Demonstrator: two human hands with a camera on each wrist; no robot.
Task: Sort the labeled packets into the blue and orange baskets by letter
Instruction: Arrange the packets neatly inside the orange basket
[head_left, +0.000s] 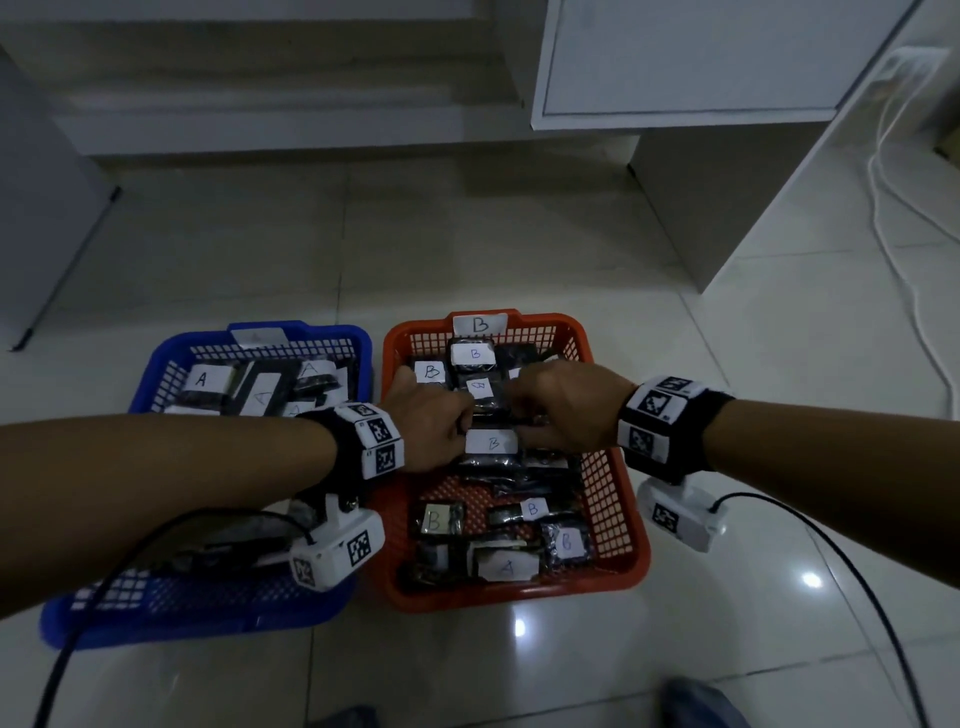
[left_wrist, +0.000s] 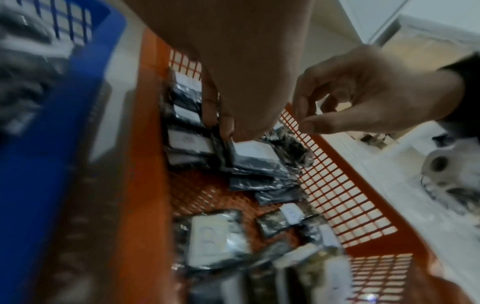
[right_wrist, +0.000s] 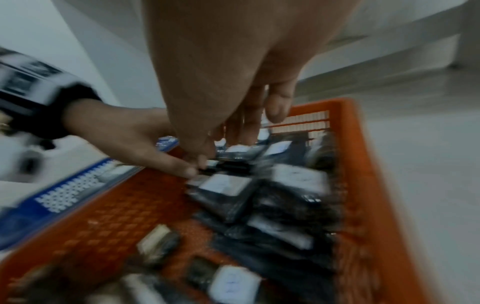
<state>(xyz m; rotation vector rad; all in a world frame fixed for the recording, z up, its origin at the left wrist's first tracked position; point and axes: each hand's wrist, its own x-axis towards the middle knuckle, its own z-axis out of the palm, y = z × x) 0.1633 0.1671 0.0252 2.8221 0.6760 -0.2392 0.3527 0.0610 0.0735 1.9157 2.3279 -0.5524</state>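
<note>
Left hand (head_left: 431, 421): we pinch a B packet (head_left: 491, 451), fingers curled.
Right hand (head_left: 569, 410): fingers bent above it; grip unclear.
Packet: mid orange basket (head_left: 613, 499), beside blue basket (head_left: 208, 613).

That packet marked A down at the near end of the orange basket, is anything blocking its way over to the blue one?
Partly. The A packet lies uncovered in the orange basket, but the left forearm and its wrist camera hang over the blue basket, next to it. Both basket walls stand between, so it must be lifted over.
</note>
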